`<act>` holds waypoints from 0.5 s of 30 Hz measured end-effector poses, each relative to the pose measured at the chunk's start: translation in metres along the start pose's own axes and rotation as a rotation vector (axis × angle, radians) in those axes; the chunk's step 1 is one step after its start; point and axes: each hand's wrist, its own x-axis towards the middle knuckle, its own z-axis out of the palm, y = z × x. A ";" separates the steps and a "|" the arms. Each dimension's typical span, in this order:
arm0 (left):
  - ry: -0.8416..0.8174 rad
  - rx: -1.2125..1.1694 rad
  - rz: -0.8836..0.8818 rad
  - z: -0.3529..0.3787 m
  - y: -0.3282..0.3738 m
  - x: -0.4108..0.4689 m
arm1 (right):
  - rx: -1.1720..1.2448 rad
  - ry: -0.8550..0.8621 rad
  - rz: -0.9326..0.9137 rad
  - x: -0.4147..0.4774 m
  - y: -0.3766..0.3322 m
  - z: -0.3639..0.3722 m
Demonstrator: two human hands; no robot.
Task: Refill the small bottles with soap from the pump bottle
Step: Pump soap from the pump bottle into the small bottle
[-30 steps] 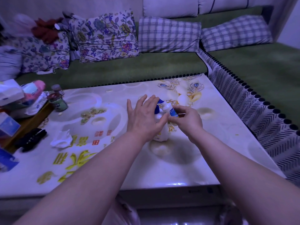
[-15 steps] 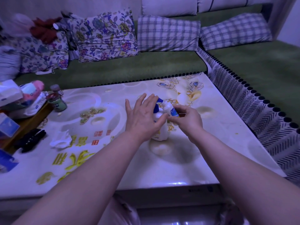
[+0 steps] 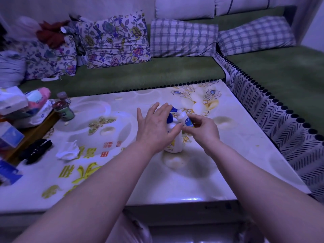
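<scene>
A white pump bottle (image 3: 173, 137) with a blue pump head stands near the middle of the glossy table (image 3: 201, 172). My left hand (image 3: 156, 127) lies flat over the pump head with straight fingers and hides most of it. My right hand (image 3: 201, 128) pinches a small white bottle (image 3: 184, 119) with a blue label, tilted, with its mouth right at the blue spout. Whether soap flows cannot be seen.
Two small jars (image 3: 63, 111) stand at the table's left. A crumpled tissue (image 3: 68, 151), a black remote (image 3: 35, 151) and tissue packs (image 3: 14, 102) lie further left. A green sofa (image 3: 157, 74) with cushions wraps the back and right sides.
My left hand has stayed on the pump head, shifting only slightly. The small bottle remains at the spout in my right hand.
</scene>
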 end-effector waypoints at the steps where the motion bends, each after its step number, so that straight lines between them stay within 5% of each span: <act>1: 0.000 0.001 0.000 -0.001 0.000 0.000 | 0.003 0.000 -0.002 0.000 0.000 0.000; 15: 0.005 0.050 -0.001 0.001 0.001 0.000 | -0.051 0.009 0.022 0.002 -0.003 0.000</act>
